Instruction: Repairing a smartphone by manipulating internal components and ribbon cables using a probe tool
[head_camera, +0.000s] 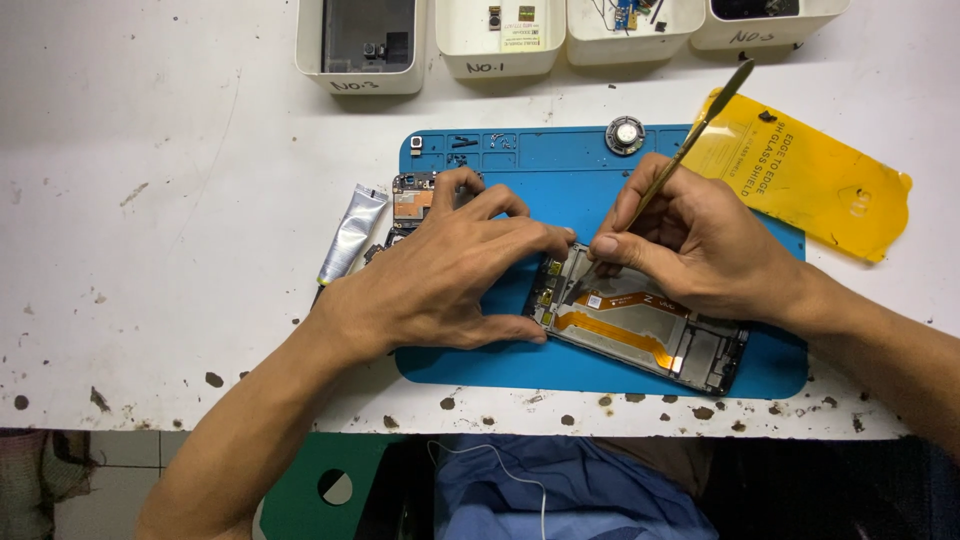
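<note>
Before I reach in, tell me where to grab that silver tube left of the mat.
Pinch the silver tube across its flat middle, coming from its left, the open table side. It lies tilted, crimped end up; the left hand and a circuit board crowd its right.

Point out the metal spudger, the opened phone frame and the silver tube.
metal spudger (700, 130), head view, on the shaft above the right hand.
opened phone frame (640, 325), head view, on the orange flex cable area.
silver tube (352, 232), head view, mid-body.
</note>
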